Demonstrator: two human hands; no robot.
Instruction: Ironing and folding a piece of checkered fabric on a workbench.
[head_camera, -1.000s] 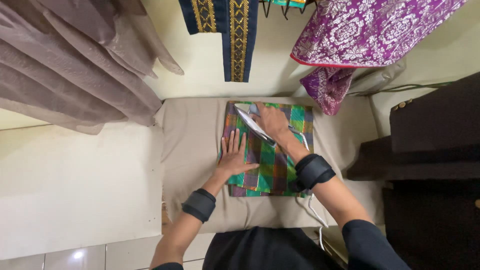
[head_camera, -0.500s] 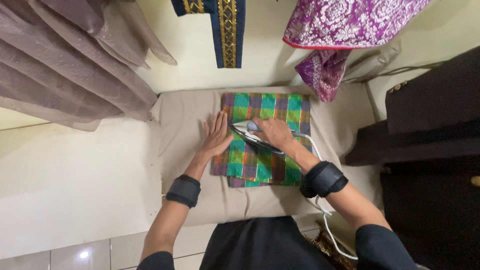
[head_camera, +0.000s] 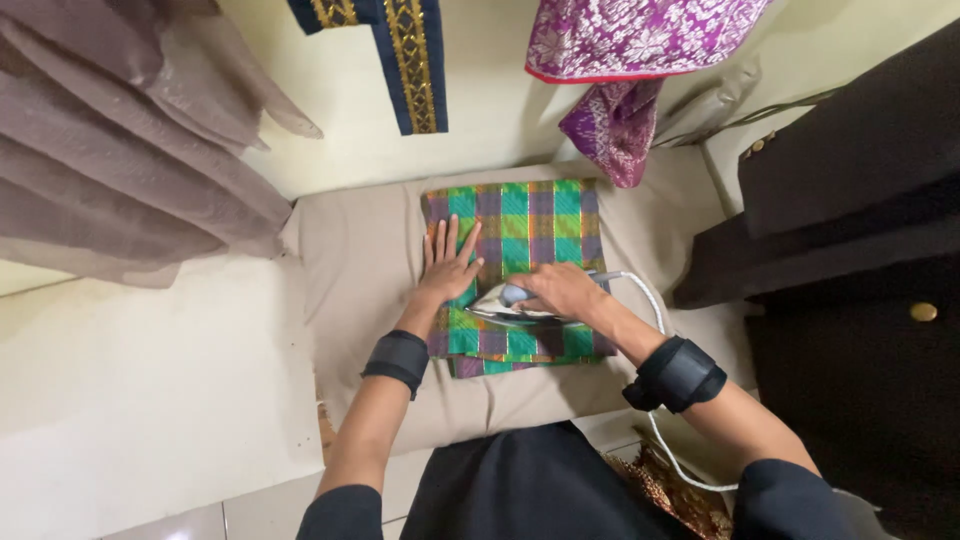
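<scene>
Plaid cloth (head_camera: 520, 225) is pinned by the flat, spread-fingered left hand (head_camera: 447, 268) while the iron (head_camera: 510, 303), gripped by the right hand (head_camera: 560, 290), has been drawn nearer.

1. Our right hand (head_camera: 562, 290) covers most of the iron (head_camera: 510, 305), hiding its handle.
2. The top edge cuts off the purple cloth (head_camera: 630, 40) and navy sash (head_camera: 395, 50).
3. The bottom edge crops our upper arms.
</scene>
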